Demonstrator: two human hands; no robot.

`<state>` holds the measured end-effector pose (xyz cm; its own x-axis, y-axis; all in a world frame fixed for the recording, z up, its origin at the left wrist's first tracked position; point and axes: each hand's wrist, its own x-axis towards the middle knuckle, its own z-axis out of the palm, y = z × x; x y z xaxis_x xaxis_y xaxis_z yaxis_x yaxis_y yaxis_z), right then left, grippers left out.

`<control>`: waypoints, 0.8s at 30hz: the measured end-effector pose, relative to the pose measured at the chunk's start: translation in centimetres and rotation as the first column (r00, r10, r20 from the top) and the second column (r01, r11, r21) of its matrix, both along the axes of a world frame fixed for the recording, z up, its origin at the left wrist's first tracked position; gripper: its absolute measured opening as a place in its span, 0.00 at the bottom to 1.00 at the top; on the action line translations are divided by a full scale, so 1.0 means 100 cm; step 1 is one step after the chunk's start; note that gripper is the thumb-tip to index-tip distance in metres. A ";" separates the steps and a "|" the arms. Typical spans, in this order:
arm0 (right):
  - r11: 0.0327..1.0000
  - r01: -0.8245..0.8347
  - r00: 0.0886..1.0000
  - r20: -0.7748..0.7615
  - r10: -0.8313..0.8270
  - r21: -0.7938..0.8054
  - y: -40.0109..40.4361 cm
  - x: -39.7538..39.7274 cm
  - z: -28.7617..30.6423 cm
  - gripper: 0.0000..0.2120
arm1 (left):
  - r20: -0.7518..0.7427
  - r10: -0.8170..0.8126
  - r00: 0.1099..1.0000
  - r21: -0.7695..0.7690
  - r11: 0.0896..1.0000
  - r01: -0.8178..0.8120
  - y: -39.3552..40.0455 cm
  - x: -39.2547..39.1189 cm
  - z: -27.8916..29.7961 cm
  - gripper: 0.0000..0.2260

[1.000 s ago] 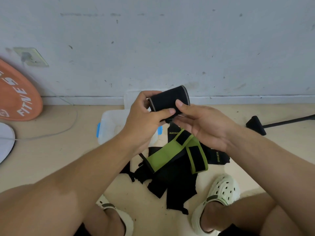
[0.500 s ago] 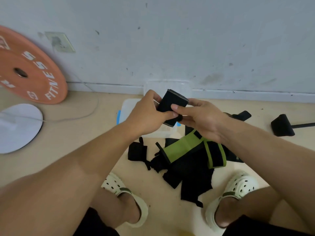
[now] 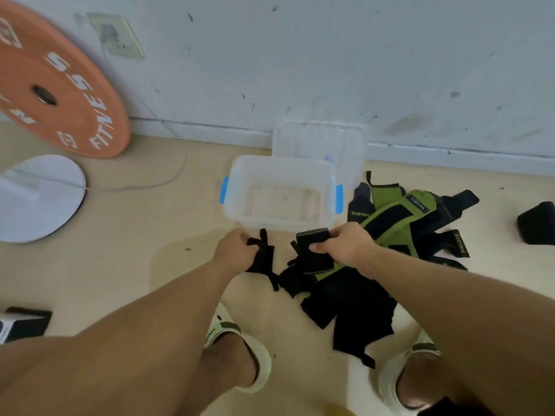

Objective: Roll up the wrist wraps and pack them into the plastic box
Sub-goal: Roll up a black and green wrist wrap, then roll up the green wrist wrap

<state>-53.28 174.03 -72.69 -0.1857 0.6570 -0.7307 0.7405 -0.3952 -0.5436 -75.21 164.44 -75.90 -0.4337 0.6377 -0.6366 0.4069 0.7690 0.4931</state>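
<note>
Right hand [image 3: 345,246] grips rolled black wrap [image 3: 312,240], fingers curled round it, thumb underneath. Roll's long axis roughly parallel to near wall of plastic box [image 3: 279,219]; box opening lies just beyond and slightly left of roll. Right hand nearer box mouth.

Left hand [image 3: 235,250] pinches loose black wrap [image 3: 262,256] on floor, just before box's near left corner.

Box: appears empty. Clear lid [image 3: 319,142] leans on wall behind box. Green-and-black wrap pile [image 3: 399,217] on floor, right of box.
</note>
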 end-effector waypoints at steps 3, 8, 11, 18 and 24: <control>0.999 0.025 0.999 0.032 -0.024 -0.038 -0.006 -0.012 -0.043 0.13 | -0.021 0.213 0.977 -0.124 0.969 -0.214 -0.012 -0.012 -0.043 0.27; 0.985 0.137 0.990 0.054 -0.132 -0.101 -0.024 -0.056 -0.119 0.16 | 0.033 0.325 0.945 -0.195 0.930 -0.313 -0.008 -0.028 -0.091 0.35; 0.970 0.217 0.975 0.072 -0.210 -0.107 -0.029 -0.076 -0.147 0.18 | 0.116 0.309 0.944 -0.177 0.941 -0.287 -0.003 -0.029 -0.108 0.29; 0.956 0.289 0.953 0.105 -0.283 -0.048 -0.040 -0.078 -0.170 0.17 | 0.210 0.378 0.902 -0.143 0.924 -0.354 0.002 -0.017 -0.128 0.31; 0.912 0.409 0.913 0.012 -0.409 -0.039 -0.037 -0.100 -0.171 0.21 | -0.039 0.301 0.953 -0.004 0.954 -0.301 0.011 -0.014 -0.128 0.26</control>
<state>-63.27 170.29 -89.80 0.0953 0.6457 -0.7577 0.5114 -0.6847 -0.5192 -76.58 165.56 -88.68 -0.6279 0.4679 -0.6219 0.1739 0.8632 0.4739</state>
